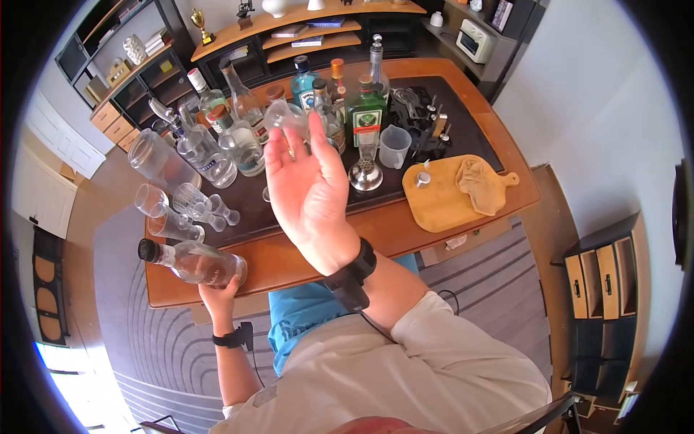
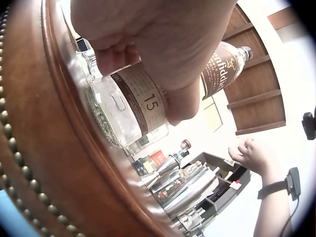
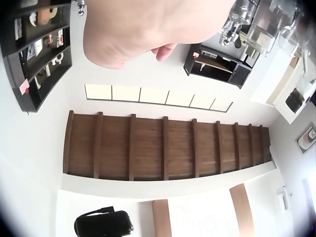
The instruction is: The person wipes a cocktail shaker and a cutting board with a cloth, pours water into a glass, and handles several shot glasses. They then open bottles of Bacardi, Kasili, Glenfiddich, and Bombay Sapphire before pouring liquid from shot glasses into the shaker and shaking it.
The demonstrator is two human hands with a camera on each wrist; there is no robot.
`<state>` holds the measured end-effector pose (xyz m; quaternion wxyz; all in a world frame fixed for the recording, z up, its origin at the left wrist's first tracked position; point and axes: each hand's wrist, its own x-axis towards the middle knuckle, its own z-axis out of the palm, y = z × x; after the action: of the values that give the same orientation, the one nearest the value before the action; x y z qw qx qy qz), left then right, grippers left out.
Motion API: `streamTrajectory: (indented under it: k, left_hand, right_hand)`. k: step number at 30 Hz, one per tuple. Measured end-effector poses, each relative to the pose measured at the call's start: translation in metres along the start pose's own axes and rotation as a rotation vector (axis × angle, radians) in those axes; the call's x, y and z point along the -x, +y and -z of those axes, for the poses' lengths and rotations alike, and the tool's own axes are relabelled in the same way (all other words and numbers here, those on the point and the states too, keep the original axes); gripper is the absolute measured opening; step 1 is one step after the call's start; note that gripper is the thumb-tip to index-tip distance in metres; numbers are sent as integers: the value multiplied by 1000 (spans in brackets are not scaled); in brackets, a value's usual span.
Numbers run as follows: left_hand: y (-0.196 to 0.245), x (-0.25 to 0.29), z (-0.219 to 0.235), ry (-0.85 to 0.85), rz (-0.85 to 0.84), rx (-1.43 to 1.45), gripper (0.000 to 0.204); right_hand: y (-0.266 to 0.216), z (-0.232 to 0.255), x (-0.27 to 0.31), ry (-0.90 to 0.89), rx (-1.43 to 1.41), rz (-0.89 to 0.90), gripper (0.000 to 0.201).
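My left hand point(image 1: 219, 295) grips a clear glass whisky bottle point(image 1: 202, 263) near its base. The bottle leans over the table's front left edge, its black cap pointing left. In the left wrist view, that hand point(image 2: 158, 39) covers part of the label, and a "15" shows on the bottle point(image 2: 143, 101). My right hand point(image 1: 309, 173) is raised over the middle of the table, palm turned up, fingers spread and slightly bent, holding nothing. It partly hides the bottles behind it. In the right wrist view only the lower part of the hand point(image 3: 153, 29) shows.
Several liquor bottles, including a green one point(image 1: 366, 116), stand at the table's back. Glasses point(image 1: 173, 224) and a big jar point(image 1: 163, 159) are on the left. A strainer point(image 1: 366, 176), a plastic jug point(image 1: 395, 147) and a wooden board point(image 1: 434, 206) with a cloth point(image 1: 476, 186) are on the right.
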<state>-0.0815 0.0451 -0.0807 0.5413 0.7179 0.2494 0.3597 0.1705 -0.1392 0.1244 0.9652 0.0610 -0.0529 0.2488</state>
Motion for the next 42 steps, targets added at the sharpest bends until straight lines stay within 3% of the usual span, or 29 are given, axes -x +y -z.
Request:
streamTrajectory:
  k: [3, 8, 9, 11, 13, 15, 16, 19, 21, 23, 27, 28, 35, 41, 42]
  left_hand:
    - [2, 0, 0, -2, 4, 11, 84]
    - [7, 0, -1, -4, 13, -4, 80]
    - [11, 0, -2, 27, 17, -16, 80]
    - [15, 0, -3, -15, 76, 7, 81]
    - [14, -2, -2, 28, 35, -8, 84]
    - [15, -1, -3, 6, 11, -69, 86]
    - [22, -1, -10, 97, -33, -39, 76]
    - [18, -1, -6, 89, -37, -90, 78]
    - [17, -2, -4, 90, -22, -82, 78]
    - [15, -2, -2, 11, 6, -85, 83]
    - [20, -2, -3, 31, 12, -104, 80]
    - [20, -2, -3, 37, 15, -102, 80]
    - [12, -1, -3, 46, 4, -117, 78]
    - [6, -1, 1, -6, 19, -111, 83]
    - [0, -1, 2, -17, 19, -93, 84]
  right_hand:
    - [-1, 18, 3, 194, -35, 11, 45]
    - [-2, 16, 2, 2, 83, 48, 49]
    - [-3, 18, 2, -96, 191, 70, 63]
    - [5, 12, 10, -205, 524, 137, 69]
    - [17, 47, 17, -312, 1022, 102, 72]
    - [39, 79, 30, -466, 1290, 110, 73]
    - [50, 100, 35, -512, 1390, 72, 73]
    - [69, 146, 38, -561, 1703, -83, 69]
    - [81, 178, 29, -637, 1938, 14, 68]
    - [90, 188, 23, -659, 2077, 20, 67]
    - [96, 208, 12, -785, 2402, 13, 64]
    - [100, 209, 11, -787, 2405, 122, 62]
    - [96, 204, 17, -743, 2370, 36, 66]
    - [22, 137, 65, -798, 1969, -110, 46]
    - [5, 133, 67, -825, 1986, -15, 43]
